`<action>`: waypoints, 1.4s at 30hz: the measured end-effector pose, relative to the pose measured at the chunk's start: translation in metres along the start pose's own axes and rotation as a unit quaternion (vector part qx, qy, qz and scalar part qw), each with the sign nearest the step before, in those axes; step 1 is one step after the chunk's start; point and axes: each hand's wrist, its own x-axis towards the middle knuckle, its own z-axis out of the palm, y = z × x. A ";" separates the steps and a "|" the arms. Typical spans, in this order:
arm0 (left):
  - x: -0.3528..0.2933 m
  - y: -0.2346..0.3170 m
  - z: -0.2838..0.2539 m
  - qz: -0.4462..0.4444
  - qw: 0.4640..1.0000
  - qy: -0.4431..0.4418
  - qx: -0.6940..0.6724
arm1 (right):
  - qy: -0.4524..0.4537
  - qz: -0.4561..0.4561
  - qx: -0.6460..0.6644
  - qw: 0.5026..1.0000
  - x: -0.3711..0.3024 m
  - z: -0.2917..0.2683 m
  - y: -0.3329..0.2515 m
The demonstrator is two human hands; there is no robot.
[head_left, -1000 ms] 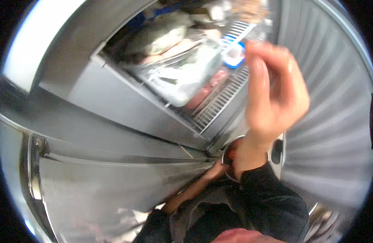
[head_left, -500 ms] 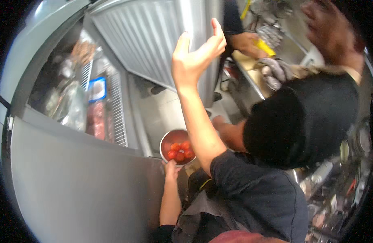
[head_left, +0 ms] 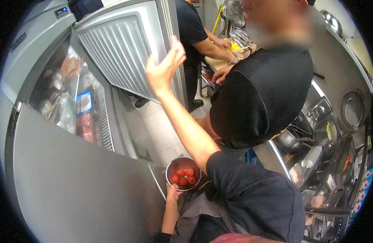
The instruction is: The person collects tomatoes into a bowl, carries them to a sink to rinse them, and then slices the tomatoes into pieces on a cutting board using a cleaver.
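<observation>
Low in the picture, my left hand [head_left: 173, 192] grips the rim of a round metal bowl [head_left: 167, 175]. Several red tomatoes [head_left: 182, 177] lie inside it. My right hand [head_left: 165, 71] is raised with its fingers apart and nothing in them. It overlaps the outer edge of the open refrigerator door [head_left: 113, 48]; whether it touches the door I cannot tell. On the wire shelf [head_left: 106, 129] inside the refrigerator sit a blue-rimmed tray [head_left: 84, 102], packed red meat [head_left: 84, 127] and clear plastic bags [head_left: 65, 111].
A person in black [head_left: 259, 97] stands close on my right. Another person [head_left: 191, 32] works at a far counter beyond the door. A closed steel door [head_left: 81, 182] fills the lower left. Metal pans, a strainer [head_left: 331, 131] and a squeeze bottle [head_left: 312, 156] crowd the right-hand counter.
My right hand has shifted left and down in the picture, still spread. The bowl in my left hand appears slightly lower. The nearby person's raised hand has left the view.
</observation>
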 end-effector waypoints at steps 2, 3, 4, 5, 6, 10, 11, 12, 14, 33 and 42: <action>-0.008 -0.011 0.008 0.005 0.999 0.018 -0.029 | -0.077 -0.020 0.127 0.989 -0.023 -0.006 -0.032; -0.008 -0.017 0.008 0.006 0.999 0.018 -0.029 | -0.111 -0.001 0.206 0.972 -0.035 -0.001 -0.046; -0.007 -0.022 0.000 0.007 0.999 0.045 -0.010 | -0.126 0.037 0.278 0.951 -0.047 0.002 -0.074; -0.007 -0.023 -0.010 0.010 0.997 0.076 0.010 | -0.125 0.061 0.328 0.934 -0.057 0.007 -0.099; -0.001 -0.019 -0.012 0.018 0.995 0.091 0.037 | -0.112 0.062 0.340 0.932 -0.054 0.004 -0.122; -0.007 -0.020 -0.007 0.019 0.997 0.077 -0.023 | -0.158 0.261 0.606 0.735 -0.055 0.067 -0.210; -0.004 -0.020 0.010 0.011 0.998 0.051 -0.023 | -0.307 0.180 0.626 0.693 -0.041 0.111 -0.201; -0.001 -0.020 0.022 0.004 0.999 0.030 -0.023 | -0.418 0.178 0.531 0.715 -0.040 0.137 -0.192; -0.006 -0.017 0.009 0.016 0.997 0.042 -0.065 | -0.274 0.056 0.538 0.795 -0.045 0.118 -0.238; -0.007 -0.017 -0.015 0.023 0.989 -0.023 -0.147 | -0.078 0.152 0.024 0.985 0.000 0.009 0.036; -0.010 -0.026 -0.013 0.026 0.983 -0.003 -0.183 | -0.188 0.215 0.229 0.930 -0.053 -0.027 -0.016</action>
